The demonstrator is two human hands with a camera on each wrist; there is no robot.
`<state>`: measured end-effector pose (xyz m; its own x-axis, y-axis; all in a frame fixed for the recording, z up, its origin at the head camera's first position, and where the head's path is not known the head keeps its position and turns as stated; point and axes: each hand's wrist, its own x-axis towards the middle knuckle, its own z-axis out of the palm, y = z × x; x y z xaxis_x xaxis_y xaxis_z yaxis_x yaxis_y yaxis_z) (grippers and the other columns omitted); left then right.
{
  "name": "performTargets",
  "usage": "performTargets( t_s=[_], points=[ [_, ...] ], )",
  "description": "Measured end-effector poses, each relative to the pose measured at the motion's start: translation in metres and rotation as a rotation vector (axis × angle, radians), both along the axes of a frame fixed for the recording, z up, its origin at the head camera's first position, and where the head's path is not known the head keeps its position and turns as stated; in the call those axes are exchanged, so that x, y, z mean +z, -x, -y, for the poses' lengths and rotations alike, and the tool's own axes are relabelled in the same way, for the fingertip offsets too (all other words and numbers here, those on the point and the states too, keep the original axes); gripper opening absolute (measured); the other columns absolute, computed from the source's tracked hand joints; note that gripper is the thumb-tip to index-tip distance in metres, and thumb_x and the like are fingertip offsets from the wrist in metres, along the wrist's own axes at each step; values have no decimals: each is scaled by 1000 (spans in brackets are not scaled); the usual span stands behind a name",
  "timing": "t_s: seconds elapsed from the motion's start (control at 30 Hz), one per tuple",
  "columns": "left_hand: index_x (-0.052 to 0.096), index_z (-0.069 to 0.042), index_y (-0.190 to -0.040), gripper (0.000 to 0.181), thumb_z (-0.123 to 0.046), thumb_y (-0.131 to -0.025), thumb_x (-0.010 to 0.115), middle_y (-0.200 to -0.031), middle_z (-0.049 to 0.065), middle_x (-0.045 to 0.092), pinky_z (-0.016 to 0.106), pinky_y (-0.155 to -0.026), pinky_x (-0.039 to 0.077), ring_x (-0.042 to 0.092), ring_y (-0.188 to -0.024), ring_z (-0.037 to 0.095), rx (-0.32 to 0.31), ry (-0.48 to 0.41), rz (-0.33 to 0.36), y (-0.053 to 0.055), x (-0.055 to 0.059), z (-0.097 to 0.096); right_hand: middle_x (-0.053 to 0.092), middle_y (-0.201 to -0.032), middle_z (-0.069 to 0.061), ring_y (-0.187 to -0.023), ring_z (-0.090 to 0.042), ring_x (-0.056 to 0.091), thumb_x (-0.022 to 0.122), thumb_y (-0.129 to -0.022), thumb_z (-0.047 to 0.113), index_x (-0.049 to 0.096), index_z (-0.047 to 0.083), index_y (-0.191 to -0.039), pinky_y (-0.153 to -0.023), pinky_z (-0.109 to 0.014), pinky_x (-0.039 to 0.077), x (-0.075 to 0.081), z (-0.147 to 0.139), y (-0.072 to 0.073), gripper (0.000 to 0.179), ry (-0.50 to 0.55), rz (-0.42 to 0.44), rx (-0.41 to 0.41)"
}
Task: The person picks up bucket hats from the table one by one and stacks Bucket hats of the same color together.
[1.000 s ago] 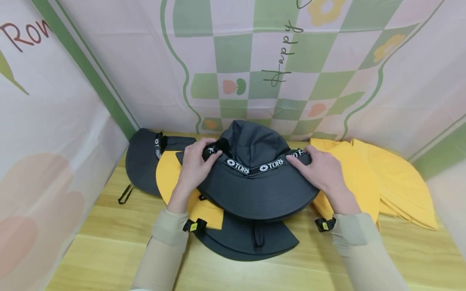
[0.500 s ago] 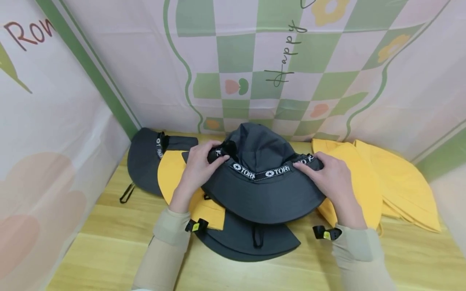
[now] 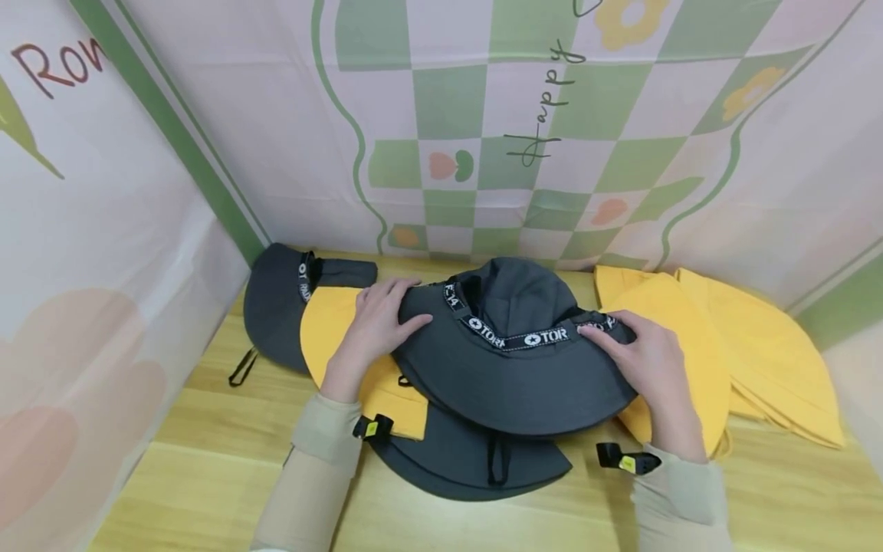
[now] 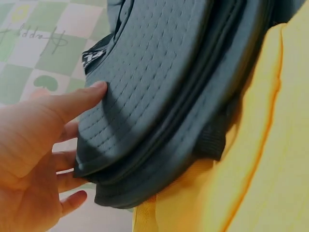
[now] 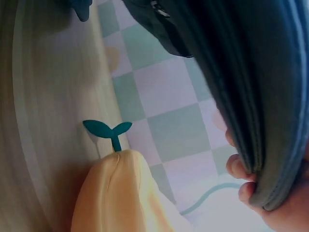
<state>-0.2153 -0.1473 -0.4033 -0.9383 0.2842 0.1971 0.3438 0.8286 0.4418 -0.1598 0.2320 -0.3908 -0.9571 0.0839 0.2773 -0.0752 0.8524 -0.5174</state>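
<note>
Head view: a dark bucket hat (image 3: 510, 391) is held over a second dark hat (image 3: 476, 464) on the surface (image 3: 207, 475), hiding much of it. The left hand (image 3: 375, 326) pinches the left end of the brim, thumb on top and fingers largely out of sight behind; the right hand (image 3: 648, 364) grips the other end, its thumb covering part of the lettered band. Its forearm overlaps the yellow hats (image 3: 766, 345).

Left wrist view: the bucket hat runs out at the top. The thumb tip touches the stitched brim, fingers passing behind its edge — whether the layered rims belong to one hat is hard to tell.

Right wrist view: the brim is cut off, fingertips curling round its lower end. A green sprout (image 5: 113, 133) tops yellow cloth (image 5: 113, 193), cropped below.
</note>
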Motion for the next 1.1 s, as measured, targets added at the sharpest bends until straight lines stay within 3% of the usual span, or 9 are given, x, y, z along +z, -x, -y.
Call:
performTargets(
  t_s=[0.4,0.77,0.93,1.1],
  points=[
    [51,-14,-145,57,-41,-97,65,-145,12,52,53,-114,37,48,-136,34,5,-38,32,3,-5,10,68,-119,-26,-111,-46,61,72,-91,38,66,6,-122,-93,-58,44,-4,-18,-7,45,52,72,151],
    [47,-16,-148,54,-37,-100,60,-148,11,49,52,-115,37,46,-139,34,50,-84,97,1,0,24,65,-123,-29,-115,-49,58,71,-92,40,63,2,-125,-94,-61,43,-7,-32,-11,51,28,98,112],
    [49,-14,-146,49,-32,-102,58,-147,14,50,53,-112,40,48,-136,35,49,-28,96,8,4,38,64,-124,-31,-116,-51,57,72,-92,40,63,1,-126,-95,-62,42,-10,-33,-10,53,19,106,102],
    [50,-14,-145,46,-30,-103,56,-148,16,49,57,-112,39,47,-136,38,53,68,82,23,8,53,63,-125,-31,-117,-51,56,71,-92,41,63,1,-127,-96,-62,42,-11,-33,-9,54,17,117,84]
  ],
)
